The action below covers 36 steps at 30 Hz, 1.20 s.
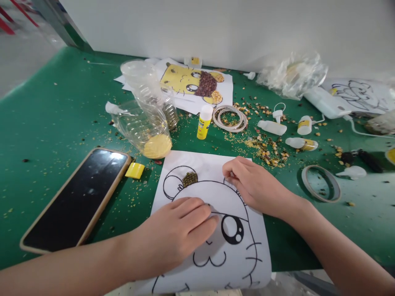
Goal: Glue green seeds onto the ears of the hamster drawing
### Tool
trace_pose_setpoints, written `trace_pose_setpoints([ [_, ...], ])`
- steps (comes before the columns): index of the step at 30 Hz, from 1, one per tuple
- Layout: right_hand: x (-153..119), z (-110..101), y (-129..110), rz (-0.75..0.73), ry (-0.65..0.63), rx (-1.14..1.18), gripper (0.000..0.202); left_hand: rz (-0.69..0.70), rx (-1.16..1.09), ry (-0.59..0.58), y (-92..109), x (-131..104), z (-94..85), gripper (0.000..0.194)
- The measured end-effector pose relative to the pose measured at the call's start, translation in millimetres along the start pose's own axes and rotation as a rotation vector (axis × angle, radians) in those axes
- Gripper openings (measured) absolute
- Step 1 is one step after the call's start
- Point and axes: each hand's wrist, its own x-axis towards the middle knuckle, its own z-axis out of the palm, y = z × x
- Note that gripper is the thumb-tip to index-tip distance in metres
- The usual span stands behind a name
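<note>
A white sheet with a black outline drawing of an animal face (216,250) lies at the table's front edge. Small green beans (189,179) fill a patch beside the drawing's left ear. My left hand (175,234) is over the middle of the face, its fingers together and bent, covering the left eye; a tiny dark thing shows at its fingertips, too small to name. At the right ear, my right hand (253,185) has its thumb and forefinger pinched close to the paper; anything between them is hidden.
Left of the sheet lie a phone (77,201), a yellow cap (135,170) and a plastic bottle of yellow grains (157,146). Behind stand a glue stick (204,123), tape rolls (321,183), glue bottles (273,127), scattered beans and a partly filled picture (197,84).
</note>
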Motion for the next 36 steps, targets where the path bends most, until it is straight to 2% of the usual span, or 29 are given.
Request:
trace_pose_setpoints([
  [19, 0, 1, -5, -0.033, 0.004, 0.02, 0.024, 0.014, 0.013, 0.072, -1, 1, 1.4, 0.035],
  [26, -4, -7, -3, -0.02, 0.159, 0.015, 0.018, 0.021, 0.022, 0.079, -1, 2, 0.4, 0.034],
  [36, 2, 4, -6, -0.06, -0.008, 0.021, 0.024, 0.024, 0.04, 0.066, 0, 1, 1.9, 0.033],
])
